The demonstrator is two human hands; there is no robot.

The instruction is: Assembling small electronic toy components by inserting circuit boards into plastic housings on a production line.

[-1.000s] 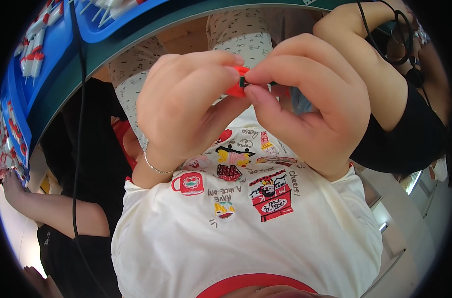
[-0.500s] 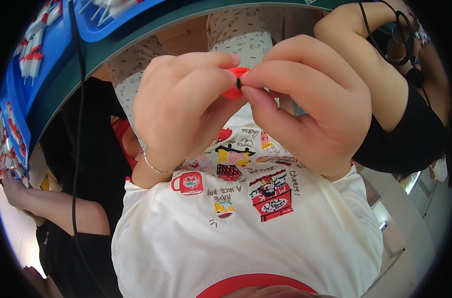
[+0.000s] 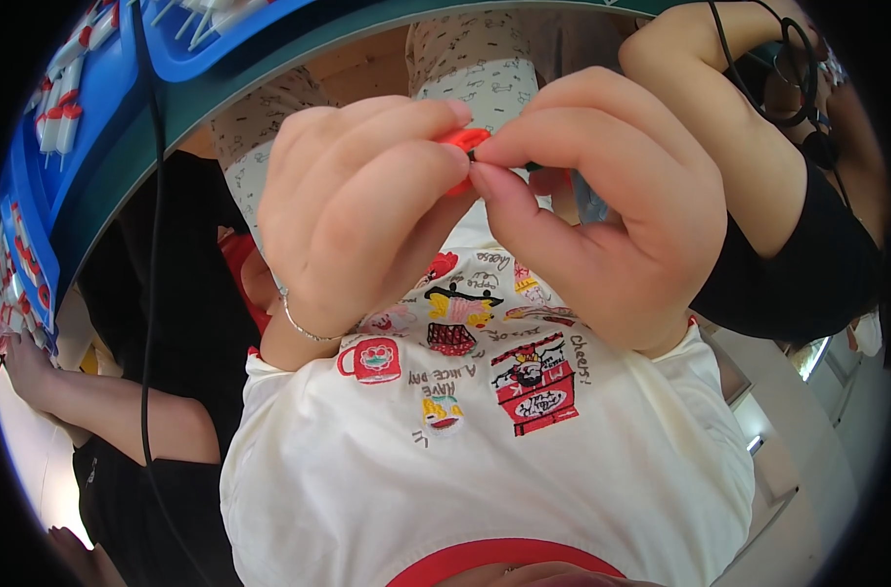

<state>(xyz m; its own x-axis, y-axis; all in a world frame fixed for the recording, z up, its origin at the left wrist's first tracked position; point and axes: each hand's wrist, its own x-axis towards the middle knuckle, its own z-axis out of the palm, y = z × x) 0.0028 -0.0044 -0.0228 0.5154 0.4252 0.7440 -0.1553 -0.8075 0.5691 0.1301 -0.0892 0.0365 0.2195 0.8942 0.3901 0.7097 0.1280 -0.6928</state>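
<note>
"Left hand [image 3: 338, 210] now covers more of the red piece [image 3: 471, 135]. State?"
"It's grasping that; right hand [image 3: 622, 201], just right, pinches the dark bit [image 3: 472, 155] between. We can't tell the long axis."

The left hand [image 3: 353, 201] holds a small bright-red piece [image 3: 469, 137]; the right hand [image 3: 617, 201] pinches a tiny dark part [image 3: 472, 155] there. A blue plastic tray [image 3: 183, 70] lies far left.

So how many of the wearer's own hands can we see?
2: the left hand, holding a red piece, and the right hand, pinching a dark bit beside it. Both show clearly.
</note>
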